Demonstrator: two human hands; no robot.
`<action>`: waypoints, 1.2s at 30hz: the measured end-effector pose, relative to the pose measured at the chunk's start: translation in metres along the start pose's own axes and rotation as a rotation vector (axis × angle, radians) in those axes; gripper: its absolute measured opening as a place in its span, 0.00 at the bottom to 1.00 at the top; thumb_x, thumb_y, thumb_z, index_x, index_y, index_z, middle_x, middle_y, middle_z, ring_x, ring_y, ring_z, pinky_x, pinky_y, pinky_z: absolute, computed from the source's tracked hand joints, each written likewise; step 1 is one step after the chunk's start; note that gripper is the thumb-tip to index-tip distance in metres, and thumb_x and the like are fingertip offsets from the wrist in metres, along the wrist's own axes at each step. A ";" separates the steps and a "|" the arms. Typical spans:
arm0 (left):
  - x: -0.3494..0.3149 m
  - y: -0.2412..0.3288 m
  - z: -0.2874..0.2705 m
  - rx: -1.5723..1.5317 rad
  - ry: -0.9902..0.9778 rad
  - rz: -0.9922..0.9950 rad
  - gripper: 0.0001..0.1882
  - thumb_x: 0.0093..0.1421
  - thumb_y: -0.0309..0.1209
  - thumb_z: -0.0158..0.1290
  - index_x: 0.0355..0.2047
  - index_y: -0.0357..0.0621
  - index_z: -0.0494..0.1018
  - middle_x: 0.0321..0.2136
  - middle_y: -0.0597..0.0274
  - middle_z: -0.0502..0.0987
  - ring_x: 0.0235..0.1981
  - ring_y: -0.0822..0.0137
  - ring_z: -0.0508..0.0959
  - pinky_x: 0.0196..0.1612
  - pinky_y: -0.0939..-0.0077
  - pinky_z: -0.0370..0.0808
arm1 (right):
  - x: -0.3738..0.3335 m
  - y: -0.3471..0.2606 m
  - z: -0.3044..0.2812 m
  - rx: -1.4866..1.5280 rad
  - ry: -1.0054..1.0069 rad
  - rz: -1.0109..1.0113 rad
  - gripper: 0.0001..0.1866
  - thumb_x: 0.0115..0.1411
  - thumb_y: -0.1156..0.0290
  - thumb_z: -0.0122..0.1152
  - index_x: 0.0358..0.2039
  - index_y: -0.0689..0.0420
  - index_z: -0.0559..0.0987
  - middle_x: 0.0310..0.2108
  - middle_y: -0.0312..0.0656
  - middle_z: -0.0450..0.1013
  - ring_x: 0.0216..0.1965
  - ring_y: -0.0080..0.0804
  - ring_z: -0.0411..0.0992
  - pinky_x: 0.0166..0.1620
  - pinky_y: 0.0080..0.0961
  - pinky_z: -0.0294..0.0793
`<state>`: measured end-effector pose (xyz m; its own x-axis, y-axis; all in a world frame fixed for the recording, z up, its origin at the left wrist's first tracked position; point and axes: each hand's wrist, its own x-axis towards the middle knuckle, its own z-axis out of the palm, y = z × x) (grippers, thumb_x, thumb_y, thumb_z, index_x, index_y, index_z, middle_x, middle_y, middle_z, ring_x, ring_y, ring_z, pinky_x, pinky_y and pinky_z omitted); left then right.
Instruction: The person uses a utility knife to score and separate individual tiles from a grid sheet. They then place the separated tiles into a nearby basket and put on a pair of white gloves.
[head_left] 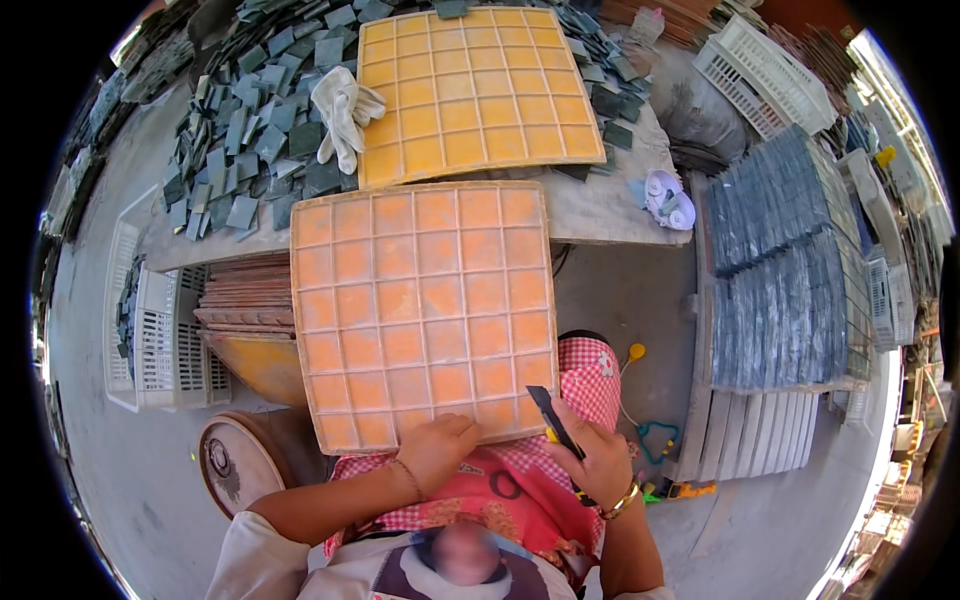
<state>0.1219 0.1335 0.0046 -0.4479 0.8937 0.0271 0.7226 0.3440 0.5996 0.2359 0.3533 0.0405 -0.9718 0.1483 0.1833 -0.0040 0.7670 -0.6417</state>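
Observation:
An orange grid tray [402,298] with pale raised ribs between square cells leans across my lap against the table edge. My left hand [436,456] is closed at its near rim, fingers curled together; their undersides are hidden. A black-and-yellow utility knife [556,420] is gripped in my right hand [598,462], its dark end tilted up over the tray's near right corner. Beyond lies a yellow grid tray [478,88] of the same kind, flat on the table. A white work glove [345,112] rests by its left edge.
Loose dark green stone tiles [270,140] heap over the table [640,220]. At right, bundled tile sheets [780,300] stand stacked on a pallet. A white crate [150,370] and a round brown drum [243,463] stand at left. A white roll-like object [668,198] sits at the table's right corner.

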 end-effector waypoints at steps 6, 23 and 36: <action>0.004 0.009 0.000 0.236 -0.025 0.115 0.10 0.48 0.30 0.50 0.32 0.42 0.71 0.27 0.61 0.71 0.32 0.62 0.74 0.32 0.72 0.74 | 0.001 0.001 -0.002 0.018 0.009 0.043 0.32 0.49 0.61 0.68 0.56 0.50 0.71 0.20 0.42 0.71 0.18 0.35 0.71 0.22 0.30 0.70; 0.005 -0.016 0.006 0.097 -0.064 0.348 0.08 0.49 0.30 0.50 0.29 0.41 0.70 0.28 0.58 0.71 0.34 0.58 0.73 0.38 0.69 0.74 | 0.012 0.000 -0.006 0.021 0.083 0.006 0.32 0.49 0.64 0.68 0.55 0.53 0.71 0.22 0.43 0.73 0.20 0.36 0.73 0.24 0.28 0.71; 0.022 0.066 0.038 -0.558 -0.327 0.439 0.36 0.52 0.23 0.53 0.62 0.46 0.56 0.62 0.51 0.55 0.64 0.52 0.53 0.63 0.59 0.57 | 0.018 0.006 -0.048 -0.100 0.193 0.022 0.32 0.47 0.68 0.69 0.55 0.55 0.72 0.27 0.47 0.75 0.23 0.38 0.74 0.25 0.26 0.72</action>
<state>0.1800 0.1873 0.0143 0.0582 0.9838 0.1695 0.3871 -0.1787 0.9045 0.2294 0.3910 0.0760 -0.9083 0.2748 0.3153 0.0491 0.8188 -0.5720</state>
